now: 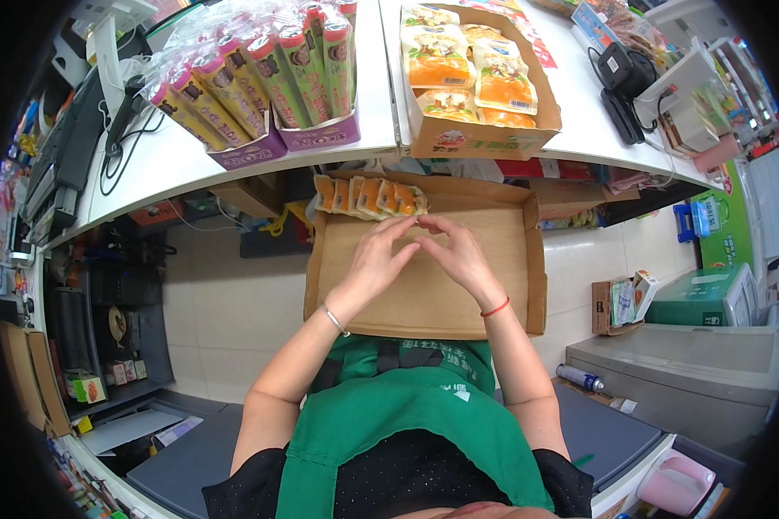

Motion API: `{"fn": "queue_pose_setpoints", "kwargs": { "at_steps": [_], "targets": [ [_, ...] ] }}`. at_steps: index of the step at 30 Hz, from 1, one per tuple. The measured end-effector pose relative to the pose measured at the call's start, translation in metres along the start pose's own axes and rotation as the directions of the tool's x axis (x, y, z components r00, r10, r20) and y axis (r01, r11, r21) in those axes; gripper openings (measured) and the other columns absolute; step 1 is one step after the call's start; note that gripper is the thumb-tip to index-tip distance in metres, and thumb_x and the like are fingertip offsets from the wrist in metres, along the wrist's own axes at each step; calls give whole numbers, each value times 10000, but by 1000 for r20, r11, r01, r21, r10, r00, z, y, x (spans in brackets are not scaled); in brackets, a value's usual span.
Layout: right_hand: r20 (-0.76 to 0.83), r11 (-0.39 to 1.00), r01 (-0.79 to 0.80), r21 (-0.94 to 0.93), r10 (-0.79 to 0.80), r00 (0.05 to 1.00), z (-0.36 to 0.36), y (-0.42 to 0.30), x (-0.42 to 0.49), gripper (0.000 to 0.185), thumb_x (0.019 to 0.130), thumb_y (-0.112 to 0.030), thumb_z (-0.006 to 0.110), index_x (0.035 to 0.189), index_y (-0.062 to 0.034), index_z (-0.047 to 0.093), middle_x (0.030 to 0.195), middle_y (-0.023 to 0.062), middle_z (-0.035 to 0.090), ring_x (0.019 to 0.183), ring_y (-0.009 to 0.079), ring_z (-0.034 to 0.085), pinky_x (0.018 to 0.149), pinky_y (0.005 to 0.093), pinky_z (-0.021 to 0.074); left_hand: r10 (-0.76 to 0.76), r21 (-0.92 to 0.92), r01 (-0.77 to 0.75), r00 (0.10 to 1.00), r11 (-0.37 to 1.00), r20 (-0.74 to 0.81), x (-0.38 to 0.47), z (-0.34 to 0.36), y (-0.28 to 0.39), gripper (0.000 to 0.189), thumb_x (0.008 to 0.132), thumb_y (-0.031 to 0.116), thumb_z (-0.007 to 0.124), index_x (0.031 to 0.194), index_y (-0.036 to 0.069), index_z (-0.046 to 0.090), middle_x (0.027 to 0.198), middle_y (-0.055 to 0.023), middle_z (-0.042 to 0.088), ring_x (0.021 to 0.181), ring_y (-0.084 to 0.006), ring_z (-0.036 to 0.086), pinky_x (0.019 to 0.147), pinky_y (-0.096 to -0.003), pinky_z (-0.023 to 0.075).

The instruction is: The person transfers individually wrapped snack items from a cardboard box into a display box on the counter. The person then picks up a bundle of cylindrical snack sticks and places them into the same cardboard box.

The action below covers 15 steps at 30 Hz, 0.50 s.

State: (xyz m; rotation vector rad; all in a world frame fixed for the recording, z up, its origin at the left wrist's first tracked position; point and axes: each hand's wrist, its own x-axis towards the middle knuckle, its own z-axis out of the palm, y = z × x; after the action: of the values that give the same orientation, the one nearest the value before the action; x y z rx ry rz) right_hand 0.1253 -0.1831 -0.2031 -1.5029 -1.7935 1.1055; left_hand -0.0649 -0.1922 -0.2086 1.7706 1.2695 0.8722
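Both my hands hover over a shallow cardboard tray (428, 311) in front of me, fingertips close together. My left hand (380, 253) wears a silver bangle at the wrist and holds nothing; its thumb stands off from the fingers. My right hand (454, 253), with a red cord bracelet, also holds nothing, thumb apart. Just beyond my left fingertips, a row of orange and white snack pouches (367, 196) leans in overlapping order along the tray's far left corner. On the counter above stands an open cardboard box (483, 139) holding several larger orange and white pouches (503, 74).
The white counter (380, 84) curves across the far side. Purple display boxes (321, 134) on it hold green and yellow tube packs (298, 71). A black scanner (126, 117) lies at left. Right, on the floor, are a small carton (602, 308) and a green bin (698, 295).
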Motion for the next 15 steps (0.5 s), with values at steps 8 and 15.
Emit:
{"fn": "queue_pose_setpoints", "kwargs": {
  "at_steps": [8,15],
  "targets": [
    [65,983,-96,159,86,994,14,21,10,428,971,-150,668,1359,19,605,1284,150,689,1177,232,651,1013,358,512,-14,68,18,998,998,-67,11,9,-27,481,888,136,745,1342,18,636,1409,-192,586,1294,-375,559,1104,-431,450],
    [132,867,-249,432,212,968,24,38,16,482,1007,-139,635,1432,46,503,1278,160,672,1161,201,654,1024,301,500,-67,53,71,995,996,-75,22,12,-35,545,885,162,751,1395,53,597,1436,-223,544,1347,-399,501,1121,-446,427]
  ]
}}
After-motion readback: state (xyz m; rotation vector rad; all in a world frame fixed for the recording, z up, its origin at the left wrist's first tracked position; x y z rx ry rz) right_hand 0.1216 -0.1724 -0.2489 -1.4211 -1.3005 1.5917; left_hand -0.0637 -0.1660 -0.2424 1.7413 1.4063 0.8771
